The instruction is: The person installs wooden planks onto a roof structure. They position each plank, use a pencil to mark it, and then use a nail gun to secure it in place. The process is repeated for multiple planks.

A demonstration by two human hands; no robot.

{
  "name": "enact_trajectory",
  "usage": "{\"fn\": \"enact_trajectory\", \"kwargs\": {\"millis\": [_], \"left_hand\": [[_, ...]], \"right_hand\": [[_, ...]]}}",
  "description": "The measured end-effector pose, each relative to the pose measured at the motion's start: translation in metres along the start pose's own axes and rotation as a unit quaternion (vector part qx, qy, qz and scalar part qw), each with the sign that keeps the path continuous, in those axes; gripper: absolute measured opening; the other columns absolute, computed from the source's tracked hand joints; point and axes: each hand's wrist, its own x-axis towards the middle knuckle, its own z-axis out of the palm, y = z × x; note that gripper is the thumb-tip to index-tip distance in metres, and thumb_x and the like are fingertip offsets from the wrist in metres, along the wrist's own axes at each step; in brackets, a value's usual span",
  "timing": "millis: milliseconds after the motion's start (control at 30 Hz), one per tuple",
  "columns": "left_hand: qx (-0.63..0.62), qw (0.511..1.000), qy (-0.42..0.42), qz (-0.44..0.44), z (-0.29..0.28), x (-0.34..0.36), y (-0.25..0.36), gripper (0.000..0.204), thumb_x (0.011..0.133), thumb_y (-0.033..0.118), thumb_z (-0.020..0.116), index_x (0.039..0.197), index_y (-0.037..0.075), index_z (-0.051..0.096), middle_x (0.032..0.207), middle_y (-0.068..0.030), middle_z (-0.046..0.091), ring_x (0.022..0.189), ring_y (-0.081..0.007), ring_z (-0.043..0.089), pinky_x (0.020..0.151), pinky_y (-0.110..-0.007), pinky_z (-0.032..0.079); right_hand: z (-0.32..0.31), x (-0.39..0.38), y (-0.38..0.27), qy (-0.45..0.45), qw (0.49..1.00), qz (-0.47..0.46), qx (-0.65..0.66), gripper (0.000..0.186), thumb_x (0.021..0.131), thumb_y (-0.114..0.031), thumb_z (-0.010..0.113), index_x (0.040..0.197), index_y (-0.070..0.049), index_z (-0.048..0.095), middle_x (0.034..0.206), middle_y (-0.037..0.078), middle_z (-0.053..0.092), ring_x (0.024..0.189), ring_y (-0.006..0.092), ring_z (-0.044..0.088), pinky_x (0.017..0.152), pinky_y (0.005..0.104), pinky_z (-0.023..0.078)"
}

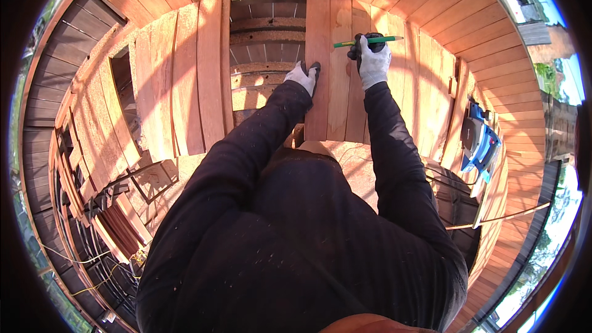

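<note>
Both hands wear white gloves with dark palms, at the ends of black sleeves. My left hand (303, 76) rests flat on the left edge of a reddish deck board (318, 37), beside an open gap in the decking (267, 31). My right hand (372, 58) is closed around a green pencil (369, 41) that lies crosswise over the boards, tip pointing left onto the neighbouring plank (340, 86).
Joists show inside the open gap. A blue power saw (479, 139) sits on the decking at right, with a thin wooden strip (499, 216) below it. Stacked loose boards (92, 129) and dark clamps (102, 200) lie at left. Laid deck boards (431, 0) surround everything.
</note>
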Motion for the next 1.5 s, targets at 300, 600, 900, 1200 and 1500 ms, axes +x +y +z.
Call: {"fn": "enact_trajectory", "kwargs": {"millis": [300,600,900,1200,1500], "left_hand": [[0.011,0.999,-0.031,-0.037,-0.004,-0.003,0.006,0.062,0.093,0.046,0.053,0.13,-0.004,0.052,0.117,-0.0306,0.063,0.112,-0.0426,0.06,0.097,-0.047,0.047],[-0.054,0.992,-0.083,0.078,0.034,0.032,-0.066,0.051,0.092,0.044,0.056,0.119,0.001,0.055,0.11,-0.0262,0.067,0.107,-0.042,0.063,0.09,-0.047,0.052],[0.0,0.998,-0.068,-0.01,0.006,0.02,-0.027,0.051,0.097,0.045,0.049,0.119,0.0,0.056,0.111,-0.0292,0.065,0.108,-0.0456,0.061,0.09,-0.049,0.05],[0.032,0.999,-0.021,0.01,0.006,0.013,-0.018,0.051,0.095,0.04,0.052,0.124,-0.002,0.055,0.111,-0.0308,0.064,0.108,-0.0449,0.061,0.091,-0.049,0.05],[0.016,1.0,-0.023,-0.004,-0.006,-0.001,0.005,0.054,0.095,0.043,0.051,0.12,-0.004,0.056,0.109,-0.0311,0.064,0.105,-0.0447,0.062,0.091,-0.049,0.05]], "right_hand": [[0.019,0.048,0.024,-0.036,0.967,-0.042,-0.25,0.018,0.094,-0.017,0.061,0.099,0.0,0.066,0.077,0.009,0.068,0.065,0.0164,0.068,0.058,0.0314,0.056],[0.004,-0.071,-0.024,-0.406,0.91,0.038,-0.08,0.082,0.08,-0.004,0.071,0.152,-0.01,0.031,0.129,0.011,0.058,0.11,0.0183,0.06,0.093,0.0329,0.051],[-0.007,-0.158,-0.017,-0.273,0.94,0.19,0.069,0.062,0.094,-0.004,0.057,0.15,-0.008,0.031,0.112,0.009,0.063,0.09,0.0143,0.062,0.075,0.0283,0.053],[-0.032,-0.106,-0.03,-0.063,0.957,0.231,0.164,0.02,0.099,-0.021,0.055,0.104,-0.003,0.062,0.073,0.004,0.054,0.066,0.0141,0.057,0.057,0.0283,0.048],[-0.011,-0.008,-0.003,-0.036,0.996,0.057,0.053,0.022,0.091,-0.019,0.071,0.09,0.0,0.061,0.078,0.01,0.064,0.066,0.02,0.067,0.064,0.0372,0.063]]}}
